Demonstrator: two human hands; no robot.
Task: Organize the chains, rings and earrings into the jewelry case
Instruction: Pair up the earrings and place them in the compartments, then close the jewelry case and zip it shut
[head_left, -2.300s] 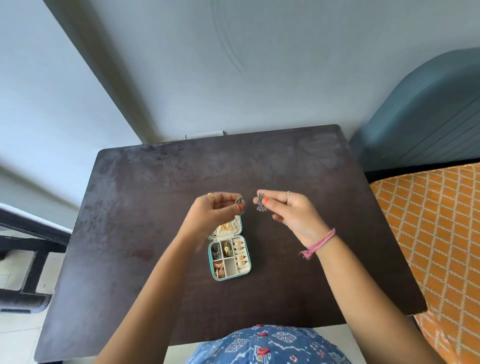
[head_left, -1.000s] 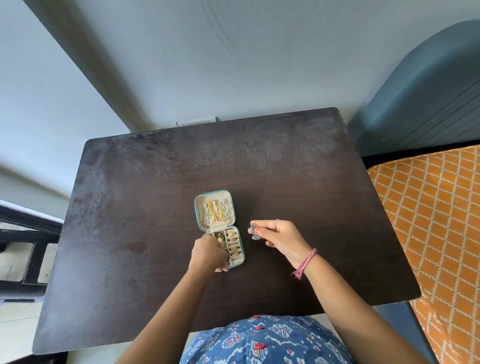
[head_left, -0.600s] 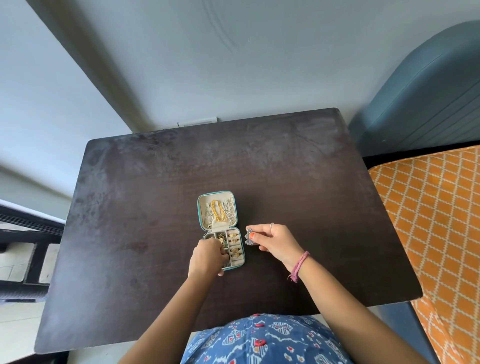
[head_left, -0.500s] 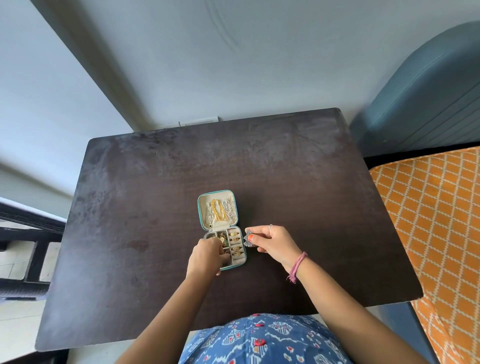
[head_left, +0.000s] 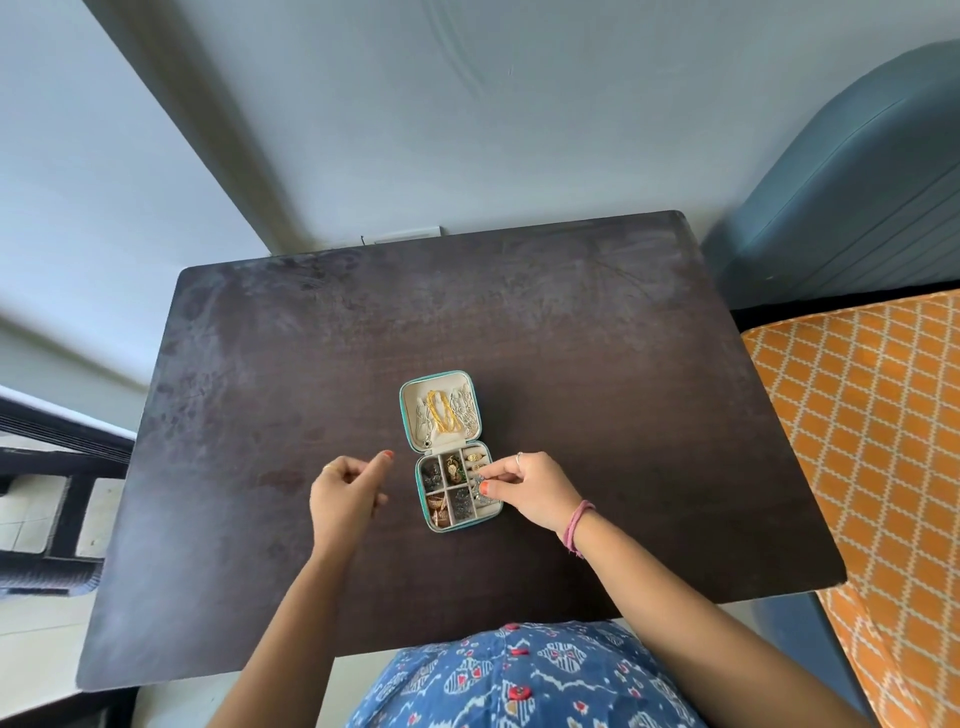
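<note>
A small teal jewelry case (head_left: 418, 478) lies open in the middle of the dark table (head_left: 260, 389). Its lid (head_left: 409, 415) holds gold and silver chains (head_left: 447, 413). The lower tray has several compartments filled with earrings and rings. My right hand (head_left: 530, 488) reaches over the tray's right side, thumb and fingers pinching a silver earring (head_left: 482, 491) at the right-hand compartments. My left hand (head_left: 348, 493) hovers just left of the case, holding nothing, index finger stretched out and the other fingers loosely curled.
An orange patterned cushion (head_left: 883, 467) sits to the right of the table, with a blue-grey padded seat back (head_left: 857, 208) behind it. A dark bench frame (head_left: 47, 467) stands at the left. The wall runs close behind the table's far edge.
My left hand has come off the case tray and moved left, with nothing in it. My right hand has carried the silver earring left and down over the tray's right compartments.
</note>
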